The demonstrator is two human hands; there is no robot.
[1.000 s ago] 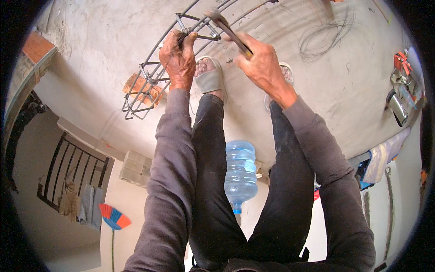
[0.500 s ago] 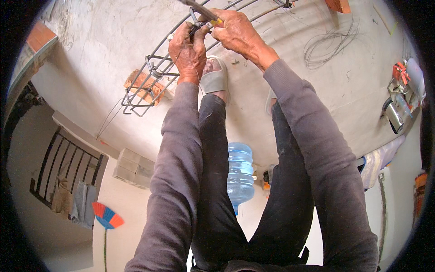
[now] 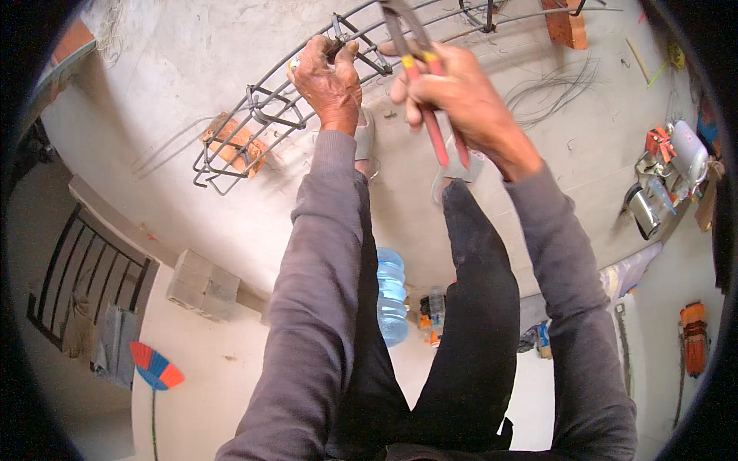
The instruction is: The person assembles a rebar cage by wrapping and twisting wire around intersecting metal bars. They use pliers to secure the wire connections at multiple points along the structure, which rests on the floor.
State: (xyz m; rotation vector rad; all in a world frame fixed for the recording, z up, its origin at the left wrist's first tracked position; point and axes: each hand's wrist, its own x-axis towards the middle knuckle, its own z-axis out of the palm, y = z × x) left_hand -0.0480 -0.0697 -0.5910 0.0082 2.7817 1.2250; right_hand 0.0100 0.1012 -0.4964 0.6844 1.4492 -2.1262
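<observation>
Pliers: Your right hand (image 3: 465, 96) has swung back from the joint, carrying the pliers (image 3: 435, 137) clear of your left hand; half a second ago the two hands met there.
Meaning: The tool's turn at this joint seems paused or finished, judging by the gap; whether the tie is tight cannot be told.
Cage: The steel cage (image 3: 264, 121) lies aslant ahead of you, low over the floor (image 3: 169, 77), its near end on a brick (image 3: 231, 144).
Left grip: Your left hand (image 3: 330, 84) stays at the joint, thumb and forefinger pinched on the cage; any wire between them is hidden.
Right grip: Fingers loosely wrap the red handles, which stand slightly apart; the tool's head meets the upper edge, its bite unreadable.
Forearms: Left rises nearly straight, back of the hand uppermost; right slants inward, hand slightly blurred.
</observation>
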